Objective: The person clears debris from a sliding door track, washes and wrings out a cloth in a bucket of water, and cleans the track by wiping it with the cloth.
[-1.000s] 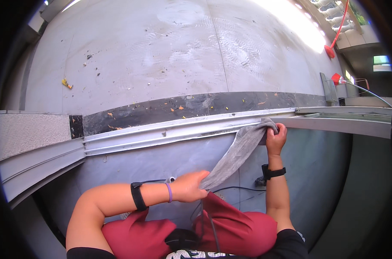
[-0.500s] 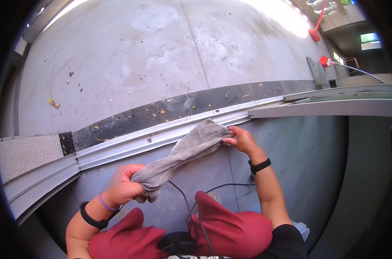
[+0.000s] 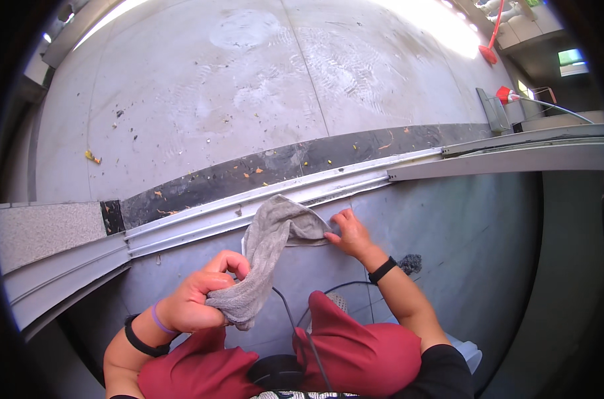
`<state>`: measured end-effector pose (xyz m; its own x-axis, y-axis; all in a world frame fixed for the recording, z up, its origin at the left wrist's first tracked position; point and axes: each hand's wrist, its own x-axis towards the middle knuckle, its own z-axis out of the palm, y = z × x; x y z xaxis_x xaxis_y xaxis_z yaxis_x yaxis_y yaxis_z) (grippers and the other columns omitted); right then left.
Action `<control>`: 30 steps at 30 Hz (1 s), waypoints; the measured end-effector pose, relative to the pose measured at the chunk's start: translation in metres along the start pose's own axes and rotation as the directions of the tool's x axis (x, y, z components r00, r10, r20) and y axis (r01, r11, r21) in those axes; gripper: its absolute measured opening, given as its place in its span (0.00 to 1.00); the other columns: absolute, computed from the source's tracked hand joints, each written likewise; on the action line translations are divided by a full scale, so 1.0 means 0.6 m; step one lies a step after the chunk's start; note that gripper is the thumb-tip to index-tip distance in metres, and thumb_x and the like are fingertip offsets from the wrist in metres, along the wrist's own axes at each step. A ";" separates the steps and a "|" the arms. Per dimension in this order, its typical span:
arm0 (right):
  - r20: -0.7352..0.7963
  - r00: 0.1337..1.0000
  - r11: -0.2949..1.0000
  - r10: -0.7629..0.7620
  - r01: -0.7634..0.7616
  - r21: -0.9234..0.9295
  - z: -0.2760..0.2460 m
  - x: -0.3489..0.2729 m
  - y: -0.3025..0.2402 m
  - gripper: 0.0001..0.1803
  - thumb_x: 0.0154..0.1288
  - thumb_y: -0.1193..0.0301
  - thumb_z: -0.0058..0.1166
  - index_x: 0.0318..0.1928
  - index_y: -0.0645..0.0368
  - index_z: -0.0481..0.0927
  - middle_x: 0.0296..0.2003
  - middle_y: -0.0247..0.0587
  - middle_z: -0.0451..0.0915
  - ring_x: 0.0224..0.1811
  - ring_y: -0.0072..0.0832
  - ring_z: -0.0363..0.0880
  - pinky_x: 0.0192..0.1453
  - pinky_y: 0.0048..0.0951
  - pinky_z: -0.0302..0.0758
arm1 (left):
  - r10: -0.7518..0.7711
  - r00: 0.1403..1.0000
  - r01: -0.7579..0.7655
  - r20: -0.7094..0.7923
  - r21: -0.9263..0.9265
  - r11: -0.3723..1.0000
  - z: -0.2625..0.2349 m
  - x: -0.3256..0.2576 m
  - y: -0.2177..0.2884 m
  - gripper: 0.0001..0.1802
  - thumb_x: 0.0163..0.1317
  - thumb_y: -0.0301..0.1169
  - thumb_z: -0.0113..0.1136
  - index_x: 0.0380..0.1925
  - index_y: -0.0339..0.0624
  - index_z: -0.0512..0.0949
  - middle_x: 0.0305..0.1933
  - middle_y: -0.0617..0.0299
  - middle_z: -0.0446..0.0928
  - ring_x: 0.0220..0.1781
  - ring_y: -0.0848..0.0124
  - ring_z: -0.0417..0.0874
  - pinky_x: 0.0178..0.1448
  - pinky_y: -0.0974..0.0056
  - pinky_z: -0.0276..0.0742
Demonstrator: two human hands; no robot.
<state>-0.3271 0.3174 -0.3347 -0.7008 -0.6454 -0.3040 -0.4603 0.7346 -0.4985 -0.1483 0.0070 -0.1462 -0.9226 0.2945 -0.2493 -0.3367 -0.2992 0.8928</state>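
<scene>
A grey cloth hangs bunched and twisted in front of me, over the near edge of the metal track. My left hand is closed around its lower end, fingers curled into the fabric. On the other side, my right hand has the cloth's far right corner at its thumb and fingertips, in a loose pinch. Between the hands the fabric sags into a fold.
A pale metal sliding-door track crosses ahead of me, with a dark strip beyond it holding leaf bits. Dusty floor tiles lie farther out. A dark scouring pad rests beside my right wrist; a black cable runs between my knees.
My hands have come closer together, the right moving left and toward me. The cloth, stretched out before, is now slack and folded. The dark scouring pad has come into fuller view.
</scene>
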 end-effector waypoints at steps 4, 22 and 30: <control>-0.018 0.999 0.997 -0.030 0.031 0.070 0.010 -0.008 0.000 0.08 0.51 0.72 0.56 0.32 0.57 0.72 0.40 0.44 0.70 0.40 0.43 0.73 0.40 0.39 0.72 | 0.114 0.992 -0.115 -0.046 -0.013 0.993 0.013 -0.002 0.032 0.11 0.38 0.13 0.53 0.25 0.36 0.77 0.54 0.54 0.61 0.46 0.69 0.70 0.52 0.64 0.68; -0.704 0.709 0.990 -0.032 -0.072 -0.118 -0.101 0.077 0.186 0.05 0.53 0.78 0.50 0.32 0.57 0.72 0.29 0.44 0.74 0.32 0.42 0.74 0.37 0.36 0.73 | -0.095 0.991 0.097 0.097 -0.021 0.995 0.034 0.084 -0.028 0.12 0.40 0.19 0.51 0.29 0.36 0.75 0.56 0.53 0.64 0.54 0.70 0.68 0.52 0.68 0.67; -0.748 0.662 0.989 0.045 -0.134 -0.058 -0.067 0.097 0.201 0.03 0.53 0.77 0.51 0.31 0.58 0.72 0.30 0.45 0.74 0.34 0.44 0.74 0.38 0.38 0.73 | -0.144 0.984 0.150 0.103 -0.046 0.988 0.037 0.114 -0.038 0.14 0.41 0.18 0.51 0.32 0.36 0.75 0.56 0.55 0.63 0.46 0.73 0.72 0.38 0.70 0.73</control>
<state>-0.4453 0.3768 -0.3796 -0.8925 -0.2375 0.3834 -0.3935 0.8253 -0.4050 -0.1997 0.0542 -0.1755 -0.8399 0.4266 -0.3356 -0.4794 -0.2932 0.8272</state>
